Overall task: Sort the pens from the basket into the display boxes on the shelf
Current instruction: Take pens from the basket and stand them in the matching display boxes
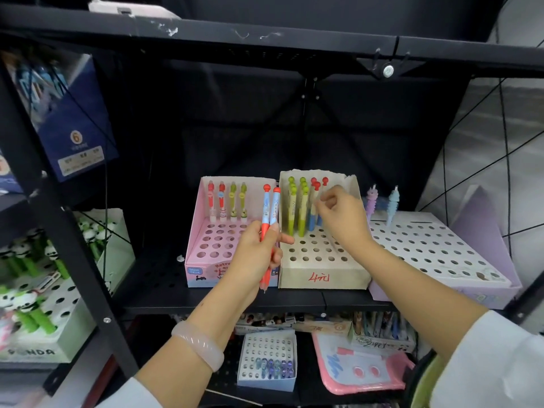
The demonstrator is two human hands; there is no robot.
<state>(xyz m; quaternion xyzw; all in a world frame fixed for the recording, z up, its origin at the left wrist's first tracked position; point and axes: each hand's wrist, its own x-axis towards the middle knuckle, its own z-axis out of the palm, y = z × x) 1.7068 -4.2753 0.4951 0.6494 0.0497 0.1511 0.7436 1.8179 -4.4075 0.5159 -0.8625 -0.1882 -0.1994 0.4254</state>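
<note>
My left hand (pixel 259 254) grips two blue pens with red caps and red tips (pixel 270 213), held upright in front of the pink display box (pixel 203 237). My right hand (pixel 341 219) reaches into the beige display box (pixel 321 275) marked in red, its fingers pinching a blue pen (pixel 319 214) that stands among green and blue pens in the back rows. The pink box holds several red and green pens in its back row. A white and lilac box (pixel 441 257) on the right holds two animal-topped pens (pixel 382 201).
The boxes stand on a black perforated metal shelf (pixel 159 278). A box of panda pens (pixel 44 290) sits on the neighbouring shelf at left, a blue box (pixel 73 119) above it. Below are a small white box with blue pens (pixel 268 360) and a pink case (pixel 362 363).
</note>
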